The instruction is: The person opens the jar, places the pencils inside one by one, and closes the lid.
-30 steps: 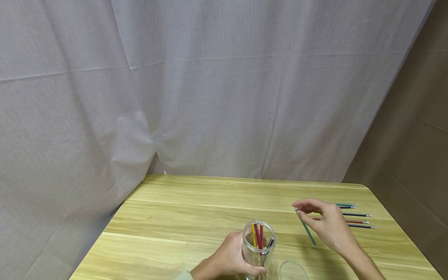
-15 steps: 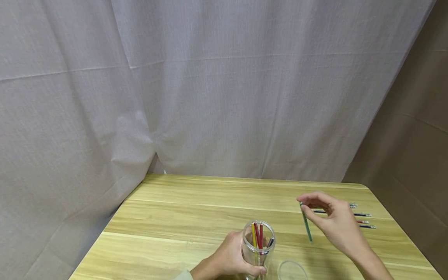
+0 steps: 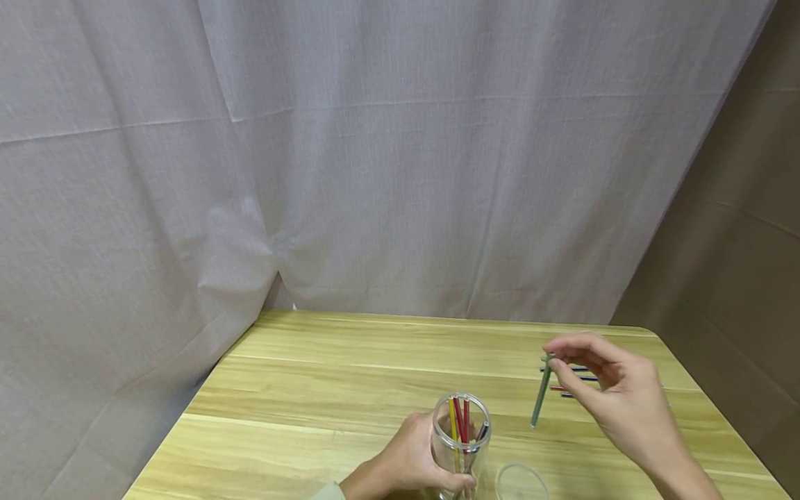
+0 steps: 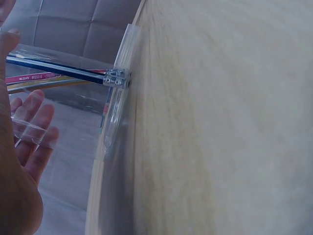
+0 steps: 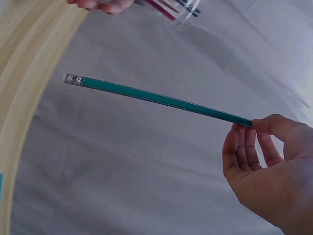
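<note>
My left hand (image 3: 415,455) grips a clear jar (image 3: 443,437) that stands upright near the front of the table. Inside it lean several pencils, among them a yellow one (image 3: 453,417), red ones (image 3: 466,420) and a dark blue one (image 4: 58,67); their eraser ends rest on the jar's bottom in the left wrist view. To the right, my right hand (image 3: 619,392) pinches a green pencil (image 5: 161,100) by its top end between thumb and fingers. The pencil hangs down above the table, slightly slanted, its silver ferrule and white eraser (image 5: 73,79) at the lower end.
Behind the right hand, several pencils lie on the wooden table (image 3: 337,389), including dark blue ones (image 3: 586,378) and a red one (image 3: 558,389), partly hidden by it. A clear round lid (image 3: 522,482) lies right of the jar. Grey curtain (image 3: 387,208) hangs behind the table.
My right hand has moved right and slightly up with the green pencil, whose lower end has swung left, so its slant has reversed. The left hand and jar have stayed in place.
</note>
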The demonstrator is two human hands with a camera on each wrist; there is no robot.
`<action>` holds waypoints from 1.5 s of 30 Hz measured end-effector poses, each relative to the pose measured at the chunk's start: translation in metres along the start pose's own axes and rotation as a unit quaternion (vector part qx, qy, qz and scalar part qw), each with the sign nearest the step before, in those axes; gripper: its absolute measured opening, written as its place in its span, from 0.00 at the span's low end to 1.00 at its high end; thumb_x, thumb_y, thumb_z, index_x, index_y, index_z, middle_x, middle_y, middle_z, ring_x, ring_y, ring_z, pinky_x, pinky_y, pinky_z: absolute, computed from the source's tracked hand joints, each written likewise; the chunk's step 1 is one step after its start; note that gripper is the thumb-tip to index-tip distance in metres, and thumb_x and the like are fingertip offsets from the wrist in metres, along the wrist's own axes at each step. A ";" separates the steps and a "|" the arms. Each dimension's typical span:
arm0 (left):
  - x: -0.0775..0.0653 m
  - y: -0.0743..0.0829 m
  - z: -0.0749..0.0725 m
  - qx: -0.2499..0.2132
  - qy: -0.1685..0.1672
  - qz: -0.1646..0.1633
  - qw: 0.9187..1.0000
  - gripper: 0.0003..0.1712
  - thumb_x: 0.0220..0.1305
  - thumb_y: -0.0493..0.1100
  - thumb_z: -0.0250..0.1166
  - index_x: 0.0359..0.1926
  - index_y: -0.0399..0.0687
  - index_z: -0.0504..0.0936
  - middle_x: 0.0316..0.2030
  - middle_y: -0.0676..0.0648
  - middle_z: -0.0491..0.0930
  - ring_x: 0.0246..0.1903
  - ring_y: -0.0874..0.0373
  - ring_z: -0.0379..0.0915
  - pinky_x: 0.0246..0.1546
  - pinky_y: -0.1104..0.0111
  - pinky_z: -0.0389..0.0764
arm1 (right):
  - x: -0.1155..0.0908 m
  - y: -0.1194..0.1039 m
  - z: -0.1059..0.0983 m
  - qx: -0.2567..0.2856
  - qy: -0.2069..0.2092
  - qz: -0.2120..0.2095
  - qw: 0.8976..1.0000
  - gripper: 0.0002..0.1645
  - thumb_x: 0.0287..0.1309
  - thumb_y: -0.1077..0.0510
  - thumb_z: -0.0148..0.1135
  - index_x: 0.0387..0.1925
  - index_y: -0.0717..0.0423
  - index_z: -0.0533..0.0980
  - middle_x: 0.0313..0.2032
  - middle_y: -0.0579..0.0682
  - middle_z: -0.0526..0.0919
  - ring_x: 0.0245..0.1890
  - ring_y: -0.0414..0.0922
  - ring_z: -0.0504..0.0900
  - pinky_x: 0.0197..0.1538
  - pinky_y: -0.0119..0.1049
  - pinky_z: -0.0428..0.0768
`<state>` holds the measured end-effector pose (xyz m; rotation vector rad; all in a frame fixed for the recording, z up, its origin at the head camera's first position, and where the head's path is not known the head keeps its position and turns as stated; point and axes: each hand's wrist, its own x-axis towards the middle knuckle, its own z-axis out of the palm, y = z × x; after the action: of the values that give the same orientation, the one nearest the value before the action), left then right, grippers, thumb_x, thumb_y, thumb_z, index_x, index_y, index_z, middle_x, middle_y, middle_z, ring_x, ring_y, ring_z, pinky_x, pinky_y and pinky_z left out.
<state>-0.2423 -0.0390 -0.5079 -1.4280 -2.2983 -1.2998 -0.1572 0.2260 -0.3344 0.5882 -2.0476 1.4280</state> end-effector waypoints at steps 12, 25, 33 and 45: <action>0.000 0.000 0.000 -0.011 -0.004 -0.006 1.000 0.40 0.49 0.53 0.85 0.61 0.57 0.75 0.45 0.66 0.85 0.42 0.76 0.79 0.44 0.81 0.79 | 0.003 -0.023 -0.006 0.089 0.005 -0.025 0.996 0.19 0.56 0.87 0.62 0.48 0.76 0.80 0.45 0.57 0.86 0.42 0.44 0.85 0.44 0.29 0.86; 0.002 -0.002 0.000 -0.002 0.001 0.000 1.000 0.41 0.48 0.54 0.85 0.61 0.59 0.75 0.46 0.66 0.86 0.44 0.75 0.79 0.46 0.81 0.79 | 0.005 -0.060 -0.006 0.105 0.100 0.049 0.988 0.17 0.56 0.86 0.64 0.48 0.83 0.77 0.42 0.57 0.87 0.41 0.44 0.86 0.50 0.29 0.84; 0.002 -0.001 0.000 -0.011 -0.003 -0.001 1.000 0.40 0.49 0.54 0.85 0.61 0.57 0.76 0.47 0.66 0.85 0.43 0.74 0.79 0.45 0.81 0.79 | 0.002 -0.059 -0.007 0.197 0.120 -0.012 0.973 0.20 0.52 0.91 0.59 0.49 0.88 0.74 0.45 0.63 0.86 0.44 0.48 0.88 0.51 0.30 0.85; 0.002 0.000 0.000 -0.021 -0.005 0.000 1.000 0.40 0.49 0.53 0.85 0.62 0.54 0.76 0.47 0.65 0.85 0.44 0.74 0.80 0.45 0.80 0.80 | 0.005 -0.065 -0.009 0.369 0.097 -0.122 0.916 0.22 0.50 0.96 0.49 0.49 0.95 0.68 0.47 0.73 0.83 0.47 0.59 0.87 0.55 0.37 0.85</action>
<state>-0.2434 -0.0372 -0.5070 -1.4506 -2.2914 -1.3527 -0.1177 0.2124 -0.2835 0.9140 -1.1833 1.9942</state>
